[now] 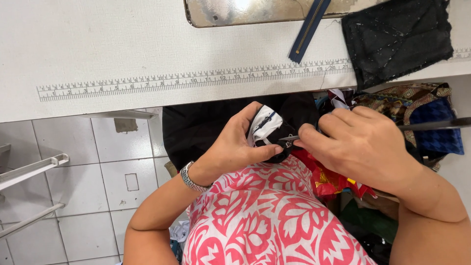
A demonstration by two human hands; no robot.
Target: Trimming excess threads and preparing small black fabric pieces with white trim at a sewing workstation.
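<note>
Scissors [294, 138] in right hand [360, 147]; black-and-white fabric piece [267, 128] in left hand [235, 147]

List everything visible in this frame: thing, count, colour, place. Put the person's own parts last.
Table: one, white, with printed ruler strip, across top.
Metal plate: one, silver, top centre.
Zipper: one, navy, lying over the plate's edge.
Dark fabric piece: one, black, table top right.
Small fabric piece: one, black and white, between both hands.
Scissors: one, dark, thin tip at the small piece.
Fabric scraps: several, red, blue, patterned, right of lap.
Floor tiles: white, lower left.
Wristwatch: one, silver, left wrist.
Dress: pink and white floral.
Left hand: holds small piece.
Right hand: holds scissors.
</note>
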